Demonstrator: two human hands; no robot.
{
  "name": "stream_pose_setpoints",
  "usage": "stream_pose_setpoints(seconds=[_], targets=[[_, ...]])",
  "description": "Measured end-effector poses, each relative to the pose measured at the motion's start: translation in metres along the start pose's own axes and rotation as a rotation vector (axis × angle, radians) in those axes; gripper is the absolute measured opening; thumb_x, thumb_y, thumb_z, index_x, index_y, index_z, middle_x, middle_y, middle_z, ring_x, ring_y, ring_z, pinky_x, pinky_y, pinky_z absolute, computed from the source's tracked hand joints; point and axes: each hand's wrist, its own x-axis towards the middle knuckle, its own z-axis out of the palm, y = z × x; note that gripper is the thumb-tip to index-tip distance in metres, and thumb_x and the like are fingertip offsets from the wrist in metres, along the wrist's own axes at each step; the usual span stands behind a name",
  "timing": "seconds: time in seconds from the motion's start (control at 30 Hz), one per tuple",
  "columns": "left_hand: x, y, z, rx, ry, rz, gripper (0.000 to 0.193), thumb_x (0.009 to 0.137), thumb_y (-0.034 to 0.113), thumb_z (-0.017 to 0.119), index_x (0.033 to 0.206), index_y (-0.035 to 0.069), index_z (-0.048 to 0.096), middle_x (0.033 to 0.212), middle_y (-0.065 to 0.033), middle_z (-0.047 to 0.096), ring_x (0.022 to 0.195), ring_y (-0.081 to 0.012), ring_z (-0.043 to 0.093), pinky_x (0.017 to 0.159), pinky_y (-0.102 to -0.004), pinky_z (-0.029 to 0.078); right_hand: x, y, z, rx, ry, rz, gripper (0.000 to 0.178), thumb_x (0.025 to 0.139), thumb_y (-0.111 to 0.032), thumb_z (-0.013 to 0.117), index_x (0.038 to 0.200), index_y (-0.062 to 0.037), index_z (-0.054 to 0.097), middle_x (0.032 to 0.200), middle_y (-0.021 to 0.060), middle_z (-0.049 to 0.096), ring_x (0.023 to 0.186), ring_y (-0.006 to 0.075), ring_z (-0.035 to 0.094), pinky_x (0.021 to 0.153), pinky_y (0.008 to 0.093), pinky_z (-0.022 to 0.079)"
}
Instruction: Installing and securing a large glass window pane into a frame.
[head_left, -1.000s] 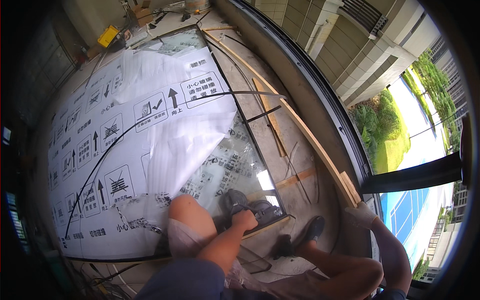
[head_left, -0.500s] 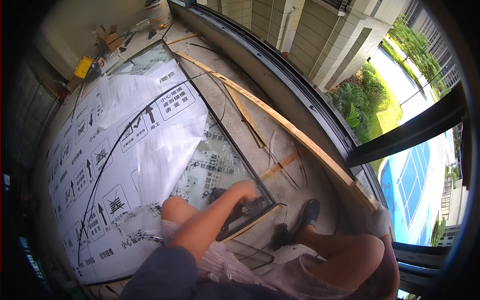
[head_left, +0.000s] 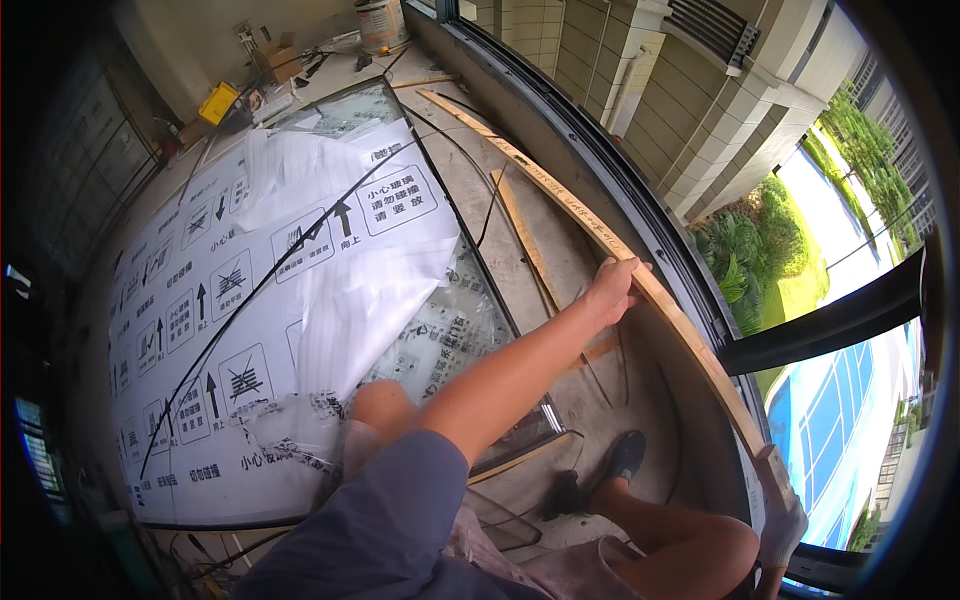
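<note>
A long, narrow wooden strip [head_left: 690,335] slants from the far floor down to my right side, along the window sill. My left hand [head_left: 615,290], bare, is closed round its middle with the fingers over the edge. At the near end, my right hand [head_left: 783,537], in a pale glove, is closed on the same strip. Left of my left forearm lies a large framed glass panel [head_left: 455,335], partly covered by printed white protective film [head_left: 270,330] that is torn and wrinkled at its right side. My forearm hides part of the panel's near corner.
A shorter wooden piece [head_left: 525,235] lies on the concrete floor beside the panel. Thin black cables [head_left: 490,210] curl nearby. At the back stand a bucket [head_left: 382,25], a cardboard box [head_left: 278,60] and a yellow case [head_left: 217,103]. The dark window frame [head_left: 830,315] runs along the right.
My left hand has left a dark object at the panel's near corner and moved right and forward onto the wooden strip. My right hand stays on the strip's near end. The view has shifted slightly.
</note>
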Motion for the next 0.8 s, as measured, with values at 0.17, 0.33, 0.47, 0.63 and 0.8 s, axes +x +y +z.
stream_pose_setpoints(seconds=[0.17,0.33,0.47,0.63,0.8], targets=[[-0.056,0.055,0.048,0.151,-0.174,0.261,0.031,0.114,0.025,0.051,0.138,0.006,0.046,0.134,-0.0099,0.065,0.111,-0.0236,0.068,0.09,-0.0465,0.063,0.006,0.012,0.002,0.131,0.063,-0.034,0.026,0.089,-0.008,0.072,0.11,0.0061,0.069,0.093,0.0291,0.071,0.091,0.0487,0.07,0.077,0.0511,0.056],[-0.106,0.139,0.056,0.39,-0.383,0.407,0.057,0.111,0.051,0.058,0.148,0.009,0.044,0.13,-0.009,0.063,0.111,-0.0223,0.068,0.089,-0.041,0.063,0.013,0.008,0.013,0.187,0.025,-0.154,0.027,0.089,-0.009,0.073,0.111,0.0059,0.069,0.093,0.0265,0.072,0.087,0.0436,0.073,0.076,0.049,0.057],[-0.117,0.202,0.01,0.029,-0.115,0.616,0.114,0.094,0.091,0.046,0.163,0.001,0.03,0.156,-0.0206,0.044,0.135,-0.0327,0.052,0.107,-0.0507,0.05,0.018,0.007,0.022,0.198,0.037,-0.177,0.027,0.09,-0.013,0.075,0.111,0.0044,0.07,0.091,0.0239,0.073,0.084,0.0412,0.074,0.074,0.0473,0.058],[-0.164,0.33,-0.108,-0.295,0.452,0.869,0.134,0.086,0.098,0.046,0.174,0.01,-0.006,0.18,-0.023,0.006,0.165,-0.0441,0.014,0.131,-0.0606,0.021,0.028,0.016,0.031,0.21,0.079,-0.216,0.028,0.091,-0.017,0.078,0.11,0.0025,0.071,0.09,0.0206,0.075,0.08,0.0382,0.075,0.071,0.0453,0.06],[-0.231,0.439,-0.19,-0.354,0.327,0.978,0.144,0.075,0.103,0.051,0.174,0.017,-0.007,0.179,-0.0225,0.009,0.164,-0.0463,0.018,0.13,-0.0654,0.022,0.038,0.031,0.042,0.216,0.119,-0.271,0.029,0.092,-0.021,0.08,0.11,0.0006,0.072,0.088,0.0173,0.076,0.076,0.0352,0.075,0.069,0.0433,0.061]])
